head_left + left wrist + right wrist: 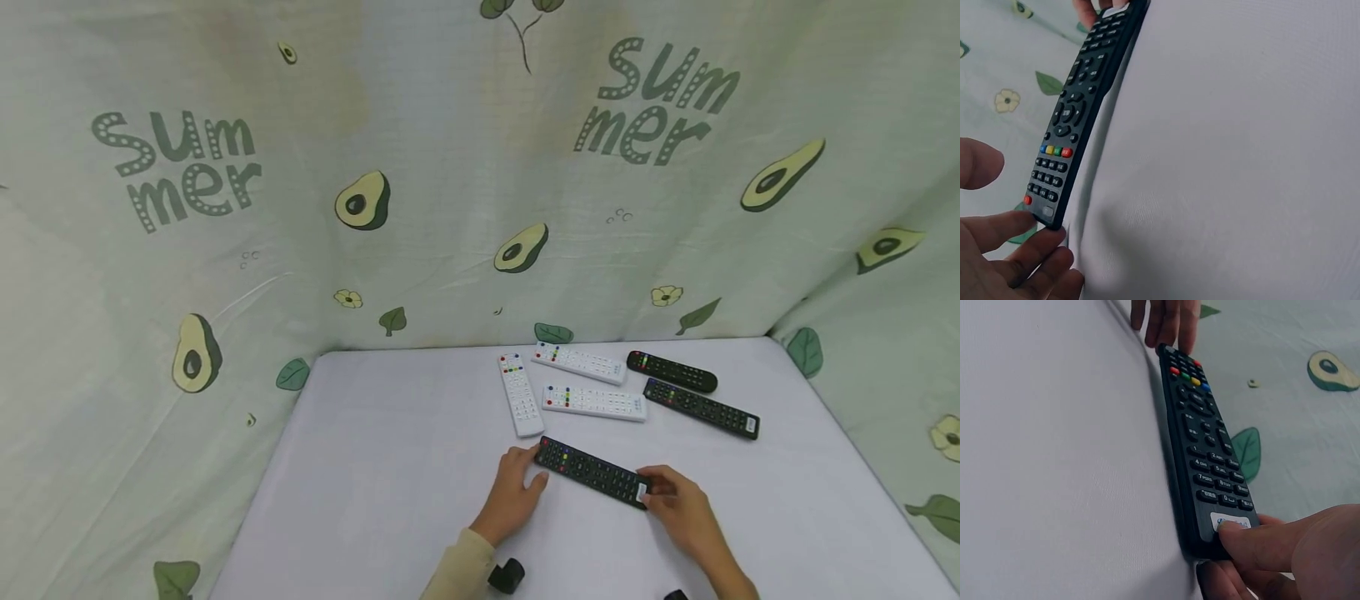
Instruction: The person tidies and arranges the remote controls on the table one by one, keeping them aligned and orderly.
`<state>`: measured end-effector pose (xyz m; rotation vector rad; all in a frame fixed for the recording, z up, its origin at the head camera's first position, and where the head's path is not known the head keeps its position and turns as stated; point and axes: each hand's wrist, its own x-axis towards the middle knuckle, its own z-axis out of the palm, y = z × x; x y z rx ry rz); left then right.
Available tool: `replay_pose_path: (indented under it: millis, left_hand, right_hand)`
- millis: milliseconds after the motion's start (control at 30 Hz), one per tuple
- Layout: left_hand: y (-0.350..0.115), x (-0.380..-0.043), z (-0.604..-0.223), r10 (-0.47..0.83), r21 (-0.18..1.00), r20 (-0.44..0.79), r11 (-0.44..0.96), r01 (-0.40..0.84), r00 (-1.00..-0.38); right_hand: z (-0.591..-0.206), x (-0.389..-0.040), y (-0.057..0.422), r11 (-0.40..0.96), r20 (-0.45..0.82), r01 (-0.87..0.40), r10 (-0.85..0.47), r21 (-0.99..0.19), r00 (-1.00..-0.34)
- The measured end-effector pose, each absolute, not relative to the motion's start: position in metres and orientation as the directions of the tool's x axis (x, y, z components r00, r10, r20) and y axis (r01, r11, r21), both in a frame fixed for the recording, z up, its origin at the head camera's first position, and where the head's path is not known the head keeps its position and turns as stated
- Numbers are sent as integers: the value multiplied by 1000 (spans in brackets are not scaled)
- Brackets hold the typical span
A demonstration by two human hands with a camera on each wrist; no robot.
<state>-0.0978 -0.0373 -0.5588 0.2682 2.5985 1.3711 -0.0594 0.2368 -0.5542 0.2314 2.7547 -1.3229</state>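
Note:
A black remote control [592, 471] with colored buttons lies slanted between my two hands. My right hand [681, 510] pinches its label end, thumb [1266, 544] on the white sticker and fingers beneath. At the other end, by the red button, fingertips of my left hand [510, 493] touch the remote's edge. In the left wrist view the left thumb [979, 164] stands apart from the remote [1067, 119], and the fingers are fairly straight. Just behind the remote, a white remote [521, 395] lies lengthwise on the table.
Beyond lie two more white remotes, one at the back [579, 363] and one nearer [594, 403]. To their right are two black remotes, a rounded one [672, 372] and a longer one [702, 408]. The white tabletop [375, 467] meets a printed cloth [435, 167] behind.

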Motion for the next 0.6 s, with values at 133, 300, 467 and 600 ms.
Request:
replay_pose_path:
  millis: [133, 300, 467, 600]
  left_hand:
    - [-45, -99, -557, 226, 852, -73, 521, 57, -971]
    - [-57, -101, -555, 193, 883, -40, 466, 56, -980]
    - [-68, -105, -556, 148, 915, -11, 401, 49, -989]
    - [-77, -109, -555, 104, 944, -25, 330, 11, -994]
  right_hand:
    - [-551, -56, 230, 581, -135, 162, 90, -798, -987]
    - [-548, -52, 216, 531, -160, 174, 72, -829, -984]
    - [-546, -50, 203, 505, -188, 187, 51, -843, -981]
    - [-548, -48, 193, 470, -210, 193, 18, -861, -978]
